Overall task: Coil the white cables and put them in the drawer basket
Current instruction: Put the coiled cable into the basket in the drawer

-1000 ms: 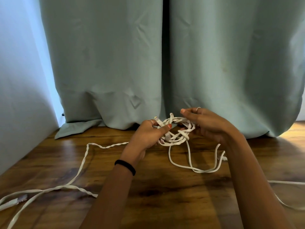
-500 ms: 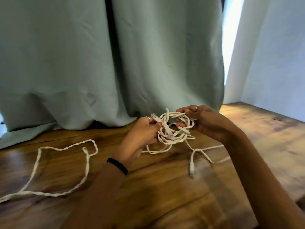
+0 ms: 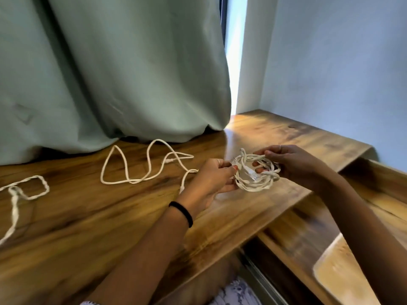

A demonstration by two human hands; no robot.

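Both our hands hold a white cable coil [image 3: 256,172] above the desk [image 3: 92,216].
Our left hand [image 3: 211,179] and right hand [image 3: 295,166] pinch opposite sides; loose cable [image 3: 141,166] trails left.

Bare forearms, no sleeves. Black band [image 3: 181,213] on left wrist; thin ring [image 3: 218,160] on left hand (another on right [image 3: 280,146]).

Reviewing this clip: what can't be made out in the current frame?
- Head view: the loose cable runs under the left hand, so its link to the coiled cable is hidden.
- The light-coloured object at lower right is motion-blurred and crossed by the right arm; basket or not, unclear.
- The far-left cable is cut by the frame edge.
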